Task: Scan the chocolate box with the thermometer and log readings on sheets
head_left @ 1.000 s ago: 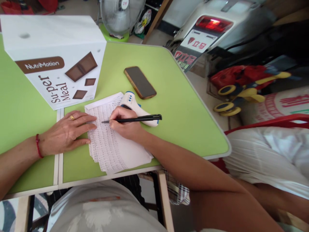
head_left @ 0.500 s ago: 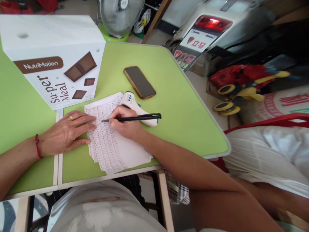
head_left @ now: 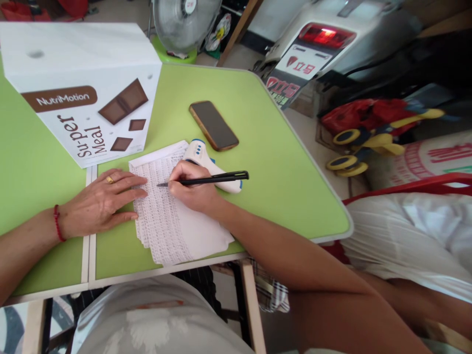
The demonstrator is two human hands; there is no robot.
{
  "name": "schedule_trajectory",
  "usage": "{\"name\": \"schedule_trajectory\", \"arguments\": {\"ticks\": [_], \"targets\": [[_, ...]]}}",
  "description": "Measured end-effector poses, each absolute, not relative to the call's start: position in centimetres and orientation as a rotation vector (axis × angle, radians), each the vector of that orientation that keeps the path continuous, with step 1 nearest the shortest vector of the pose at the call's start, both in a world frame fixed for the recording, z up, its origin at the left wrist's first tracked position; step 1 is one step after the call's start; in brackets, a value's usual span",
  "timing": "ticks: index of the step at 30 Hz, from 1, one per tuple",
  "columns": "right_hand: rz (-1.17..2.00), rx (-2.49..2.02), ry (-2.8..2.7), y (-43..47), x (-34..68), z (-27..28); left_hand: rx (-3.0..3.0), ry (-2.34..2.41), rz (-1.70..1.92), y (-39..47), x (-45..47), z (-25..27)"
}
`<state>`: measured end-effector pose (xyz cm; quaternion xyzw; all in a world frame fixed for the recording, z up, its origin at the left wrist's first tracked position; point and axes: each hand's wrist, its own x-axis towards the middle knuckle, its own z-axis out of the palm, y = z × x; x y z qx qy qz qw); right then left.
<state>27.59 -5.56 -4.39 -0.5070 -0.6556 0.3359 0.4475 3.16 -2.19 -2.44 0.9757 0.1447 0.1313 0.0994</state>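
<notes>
My right hand pinches a black pen, its tip down at the sheets of paper, which carry dense rows of handwriting on their left part. Lying flat with fingers stretched, my left hand rests its fingertips on the papers' left edge and its palm on the green table. Just beyond the right hand lies a white and blue handheld thermometer, partly hidden by that hand. A dark smartphone in a brown case lies farther back.
A large white NutriMotion box stands at the back left of the green folding table. Behind the table are a fan and a white scooter. A person in white clothing sits at the right.
The pen and my right hand have shifted very slightly to the right. My left hand and the papers stay where they were.
</notes>
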Motion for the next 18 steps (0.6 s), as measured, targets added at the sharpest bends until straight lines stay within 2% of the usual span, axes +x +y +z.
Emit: {"name": "schedule_trajectory", "arguments": {"ticks": [6, 10, 12, 15, 18], "targets": [[0.759, -1.173, -1.681, -5.6, 27.9, -4.4, 2.867, 0.433, 0.381, -2.1, 3.1, -2.6], [0.439, -1.133, -1.880, -5.8, 29.2, -3.6, 2.919, 0.390, 0.461, -2.3, 3.3, -2.1], [0.217, -1.139, -2.109, -6.0, 30.0, -3.1, 2.937, 0.405, 0.614, -2.5, 3.2, -1.5], [-0.087, -1.223, -2.427, -6.3, 30.7, -2.8, 2.975, 0.542, 1.037, -2.9, 2.6, -0.4], [-0.232, -1.307, -2.589, -6.5, 30.5, -2.8, 2.966, 0.866, 1.480, -2.8, 1.5, 0.5]]}}
